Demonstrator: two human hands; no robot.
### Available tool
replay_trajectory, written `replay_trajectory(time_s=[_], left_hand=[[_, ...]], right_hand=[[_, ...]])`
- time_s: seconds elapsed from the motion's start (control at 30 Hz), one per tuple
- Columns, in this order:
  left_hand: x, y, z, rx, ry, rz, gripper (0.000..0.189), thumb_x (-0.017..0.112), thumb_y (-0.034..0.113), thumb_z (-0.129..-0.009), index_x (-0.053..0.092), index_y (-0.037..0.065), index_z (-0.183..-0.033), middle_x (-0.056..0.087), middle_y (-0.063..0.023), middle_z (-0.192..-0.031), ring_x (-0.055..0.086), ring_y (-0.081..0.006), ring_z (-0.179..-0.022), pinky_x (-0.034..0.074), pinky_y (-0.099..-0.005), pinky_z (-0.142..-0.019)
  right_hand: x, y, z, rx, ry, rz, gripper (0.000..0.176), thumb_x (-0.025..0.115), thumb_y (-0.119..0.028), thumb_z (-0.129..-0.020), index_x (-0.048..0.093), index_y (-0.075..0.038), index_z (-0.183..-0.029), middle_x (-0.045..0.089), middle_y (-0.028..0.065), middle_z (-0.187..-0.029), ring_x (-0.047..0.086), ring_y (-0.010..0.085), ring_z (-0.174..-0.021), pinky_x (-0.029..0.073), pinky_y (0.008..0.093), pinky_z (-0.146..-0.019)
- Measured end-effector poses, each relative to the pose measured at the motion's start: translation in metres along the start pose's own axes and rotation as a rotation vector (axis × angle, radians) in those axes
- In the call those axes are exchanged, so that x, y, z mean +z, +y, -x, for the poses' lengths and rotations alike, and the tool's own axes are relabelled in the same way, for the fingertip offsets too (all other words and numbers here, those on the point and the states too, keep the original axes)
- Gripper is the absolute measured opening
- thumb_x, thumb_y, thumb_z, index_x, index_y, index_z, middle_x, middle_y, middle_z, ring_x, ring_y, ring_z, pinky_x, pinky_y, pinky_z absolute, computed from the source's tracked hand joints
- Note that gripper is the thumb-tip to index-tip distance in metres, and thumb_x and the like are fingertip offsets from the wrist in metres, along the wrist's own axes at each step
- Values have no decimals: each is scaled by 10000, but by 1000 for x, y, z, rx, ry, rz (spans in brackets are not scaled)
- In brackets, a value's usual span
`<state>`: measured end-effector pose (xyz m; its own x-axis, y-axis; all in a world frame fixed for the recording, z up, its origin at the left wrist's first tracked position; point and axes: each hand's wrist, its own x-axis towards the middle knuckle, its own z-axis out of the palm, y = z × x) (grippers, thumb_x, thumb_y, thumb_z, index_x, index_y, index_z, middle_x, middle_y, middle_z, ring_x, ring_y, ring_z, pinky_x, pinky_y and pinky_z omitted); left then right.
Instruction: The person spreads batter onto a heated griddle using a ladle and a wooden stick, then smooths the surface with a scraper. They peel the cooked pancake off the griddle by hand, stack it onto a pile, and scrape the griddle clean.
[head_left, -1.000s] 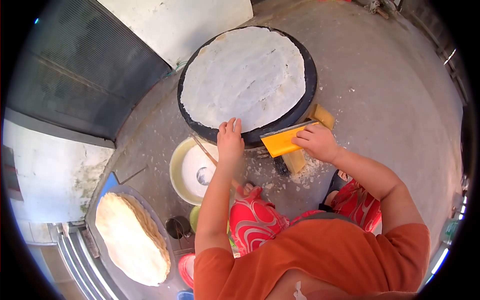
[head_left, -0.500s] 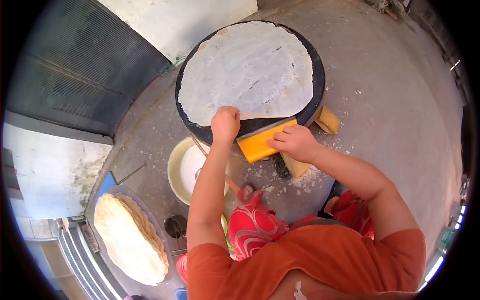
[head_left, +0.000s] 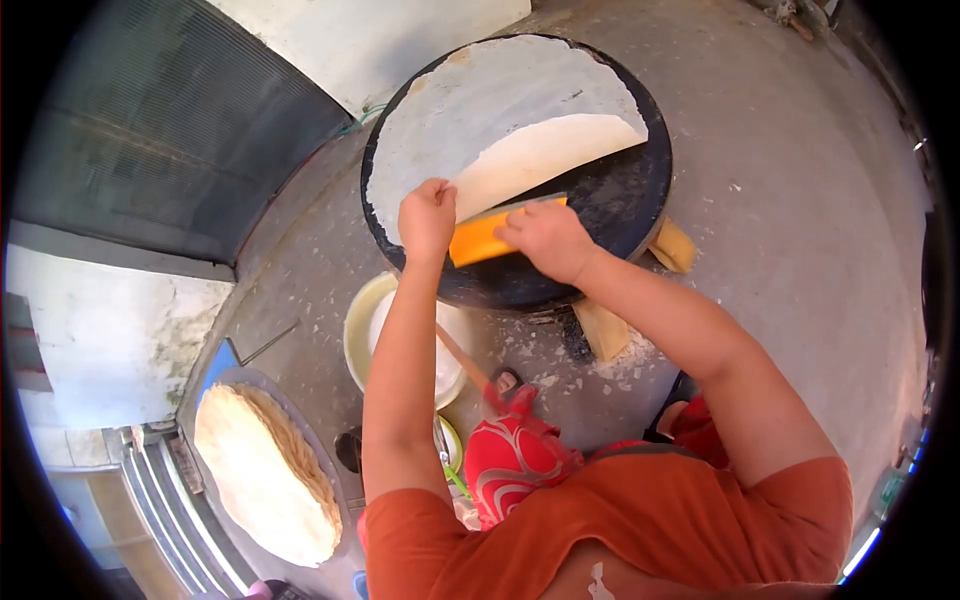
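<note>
A thin pale flatbread sheet lies on a round black griddle. Its near part is lifted and folded back, showing a cream underside. At the sheet's near left edge, my left hand is closed in a pinch on it. My right hand grips a yellow scraper, whose blade side lies along the folded sheet over the griddle. Bare black surface shows on the griddle's near right.
A pale bowl of white batter with a wooden-handled tool stands below the griddle. A stack of flatbreads sits on a tray at lower left. Wooden blocks and crumbs lie by the griddle's near side.
The sheet's near edge has come up and folded away from me, baring black griddle. The scraper has moved from the griddle's rim inward and left, and my left hand has moved slightly up and left.
</note>
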<state>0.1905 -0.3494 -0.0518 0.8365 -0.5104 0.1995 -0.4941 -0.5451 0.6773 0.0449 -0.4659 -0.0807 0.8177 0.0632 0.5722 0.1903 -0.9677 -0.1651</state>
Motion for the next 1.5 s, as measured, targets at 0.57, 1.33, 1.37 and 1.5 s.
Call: replay_trajectory(time_s=[0.57, 1.33, 1.37, 1.5], left_hand=[[-27, 49, 78, 661, 268, -169, 225, 537, -74, -683, 570, 22, -884, 585, -151, -891, 559, -327, -845, 454, -372, -747], [-161, -27, 63, 19, 325, 153, 103, 582, 71, -741, 562, -29, -749, 539, -42, -614, 450, -103, -557, 392, -258, -531], [-185, -12, 62, 92, 305, 300, 82, 583, 51, -746, 560, -24, -767, 529, -43, -616, 440, -102, -553, 386, -251, -533], [-292, 62, 101, 373, 178, 86, 34, 551, -43, -749, 541, -23, -775, 493, -31, -679, 450, -92, -612, 367, -213, -558]], right_hand=[[-103, -43, 68, -112, -247, -334, 357, 612, -140, -584, 572, -145, -938, 533, -17, -771, 506, 170, -682, 415, 287, -591], [-155, -51, 36, 601, -283, -398, 335, 496, -148, -761, 531, -47, -1079, 614, 131, -850, 575, 290, -705, 452, 317, -682], [-147, -51, 22, 558, -206, -382, 370, 511, -184, -777, 505, -59, -1126, 612, 146, -863, 574, 312, -710, 455, 325, -684], [-124, -54, -58, 327, 101, -453, 631, 633, -264, -718, 363, -76, -1257, 591, 169, -978, 569, 318, -858, 447, 332, -746]])
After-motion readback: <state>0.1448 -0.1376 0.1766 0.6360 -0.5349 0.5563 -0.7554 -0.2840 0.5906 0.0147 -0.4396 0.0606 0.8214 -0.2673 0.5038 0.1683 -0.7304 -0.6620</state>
